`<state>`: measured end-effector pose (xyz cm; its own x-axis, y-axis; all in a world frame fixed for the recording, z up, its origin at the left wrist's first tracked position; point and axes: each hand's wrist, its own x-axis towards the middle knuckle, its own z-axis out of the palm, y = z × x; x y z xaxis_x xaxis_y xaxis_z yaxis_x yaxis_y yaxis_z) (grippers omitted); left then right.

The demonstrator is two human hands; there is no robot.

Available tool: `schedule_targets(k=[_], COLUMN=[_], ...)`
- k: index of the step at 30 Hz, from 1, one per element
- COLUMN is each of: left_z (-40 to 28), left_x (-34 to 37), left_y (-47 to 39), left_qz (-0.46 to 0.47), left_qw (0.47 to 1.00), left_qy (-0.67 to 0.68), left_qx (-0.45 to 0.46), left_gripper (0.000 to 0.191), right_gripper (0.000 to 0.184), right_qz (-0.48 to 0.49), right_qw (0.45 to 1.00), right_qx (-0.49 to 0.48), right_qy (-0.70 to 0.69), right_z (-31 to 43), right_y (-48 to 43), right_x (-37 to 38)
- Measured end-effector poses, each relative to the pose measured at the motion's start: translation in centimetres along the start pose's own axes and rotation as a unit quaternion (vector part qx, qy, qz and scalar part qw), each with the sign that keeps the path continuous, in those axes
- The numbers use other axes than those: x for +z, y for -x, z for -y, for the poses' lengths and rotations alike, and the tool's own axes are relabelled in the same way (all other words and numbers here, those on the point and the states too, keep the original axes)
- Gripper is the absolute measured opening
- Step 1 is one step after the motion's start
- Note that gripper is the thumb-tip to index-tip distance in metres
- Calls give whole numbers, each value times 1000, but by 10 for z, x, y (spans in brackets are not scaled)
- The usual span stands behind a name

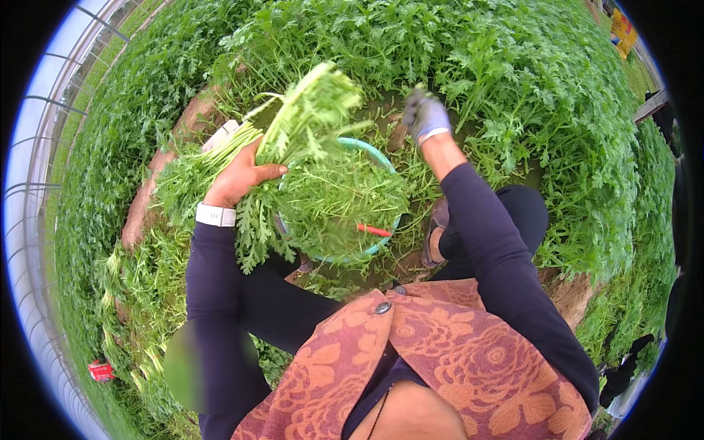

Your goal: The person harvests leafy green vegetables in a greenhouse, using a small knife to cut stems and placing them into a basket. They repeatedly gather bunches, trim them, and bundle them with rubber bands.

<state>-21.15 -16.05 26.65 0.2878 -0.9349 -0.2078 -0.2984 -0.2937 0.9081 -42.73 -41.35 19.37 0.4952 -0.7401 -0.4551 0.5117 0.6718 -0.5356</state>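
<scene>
My bare left hand [239, 173], a white band at its wrist, grips a thick bunch of leafy green stalks [308, 107], cut ends up. More pale stalks [231, 146] lie beside its fingers. My right hand [428, 115], in a grey and white glove, is blurred above the soil, right of the bunch; its fingers look curled, and whether they hold anything is unclear. Between my legs stands a round tub with a turquoise rim [379, 154], full of loose leaves and stems [341, 192]. A red handle-like object [374, 230] lies on the cuttings at its near right side.
Dense leafy plants [511, 60] grow ahead and on both sides. Tied bunches [110, 297] lie along the left row, near a red packet [101, 370]. A greenhouse frame [33, 187] curves at far left. My shoe [435, 231] rests right of the tub.
</scene>
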Motion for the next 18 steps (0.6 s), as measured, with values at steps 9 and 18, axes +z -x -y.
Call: schedule_targets(k=[9,18], left_z=[4,1], left_x=[-6,18], left_y=[-7,-12], left_qz=[-73,-9], left_qw=[987,997], left_qy=[133,56], left_qx=[-60,-53], left_gripper=[60,56], right_gripper=[45,46], right_qz=[297,302], right_qw=[330,471], right_qx=[-31,-57], right_qy=[896,827], right_z=[-147,-172], right_y=[58,40], right_x=[-94,-158])
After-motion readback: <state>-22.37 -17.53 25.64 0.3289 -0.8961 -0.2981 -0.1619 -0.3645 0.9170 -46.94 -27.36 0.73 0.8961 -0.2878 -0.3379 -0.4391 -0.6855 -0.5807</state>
